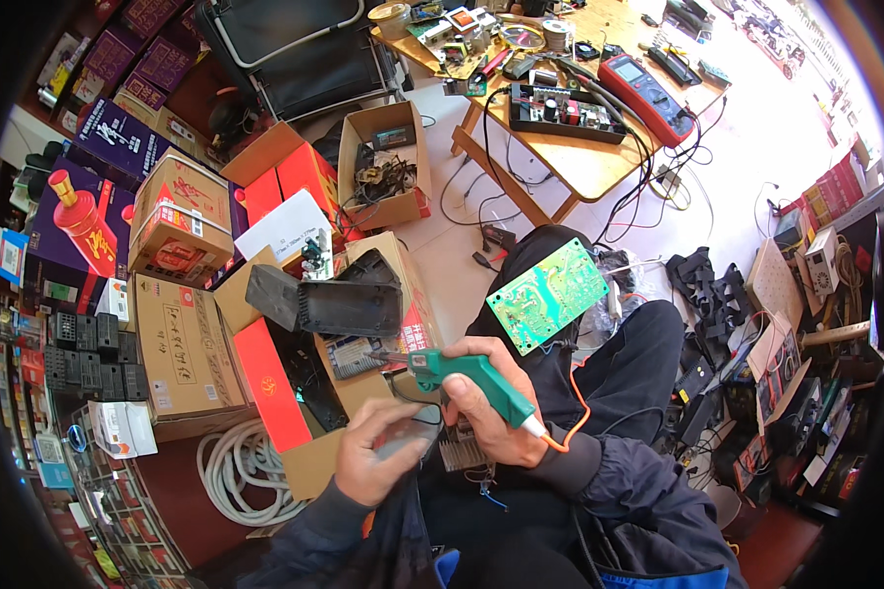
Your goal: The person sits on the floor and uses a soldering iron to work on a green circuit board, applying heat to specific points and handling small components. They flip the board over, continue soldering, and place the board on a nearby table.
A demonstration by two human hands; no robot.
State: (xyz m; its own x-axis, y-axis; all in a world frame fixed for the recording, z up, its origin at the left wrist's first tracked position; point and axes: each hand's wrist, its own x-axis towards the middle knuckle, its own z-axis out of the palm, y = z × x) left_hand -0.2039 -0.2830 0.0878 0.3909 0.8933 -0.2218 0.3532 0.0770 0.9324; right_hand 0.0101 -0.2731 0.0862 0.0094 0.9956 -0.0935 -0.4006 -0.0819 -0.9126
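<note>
Wooden desk (580,162) at top w/ red meter (646,93) & black board (565,110); open boxes (192,339) on floor at left, green PCB (548,294) on person's knee. Right hand (486,398), grip wrapped tight round green iron (471,378), tip pointing left, orange cord (578,417) off its rear. Left hand (378,456) just below, fingers pinching a small grey part (410,439), near iron tip; heatsink (465,454) under right hand.
</note>
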